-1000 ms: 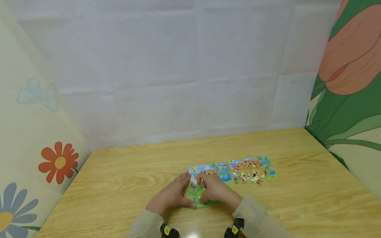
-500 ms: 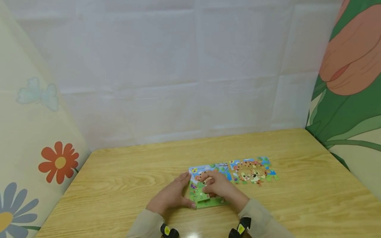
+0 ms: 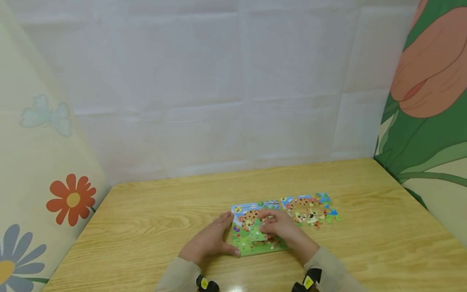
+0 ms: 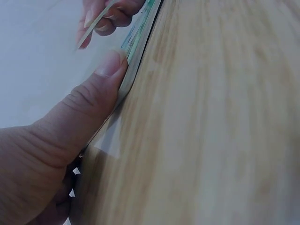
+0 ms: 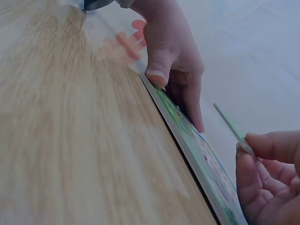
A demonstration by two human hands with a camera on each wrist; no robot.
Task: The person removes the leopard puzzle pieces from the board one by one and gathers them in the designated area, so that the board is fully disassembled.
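A square jigsaw board (image 3: 246,248) with a leopard picture and green border lies on the table. My left hand (image 3: 209,240) rests at its left side, fingers straight toward the far corner. The left thumb (image 4: 96,86) lies against the board's near left corner. Above the board my right hand (image 3: 284,228) pinches a green jigsaw piece (image 3: 257,232) between thumb and fingers. From the right wrist view the piece (image 5: 228,123) is seen nearly edge-on, tilted and raised off the board. Part of the leopard picture is hidden behind the piece and right hand.
Right of the board lie joined jigsaw pieces (image 3: 310,211) showing another leopard face, with blue and green pieces at their right end. A wood-grain table (image 3: 146,227) carries everything. White cloth (image 3: 204,89) hangs behind; flower-printed panels stand at both sides.
My right hand lifted the green piece from the board's lower left and moved it right, uncovering more of the leopard picture. The left hand stayed still.
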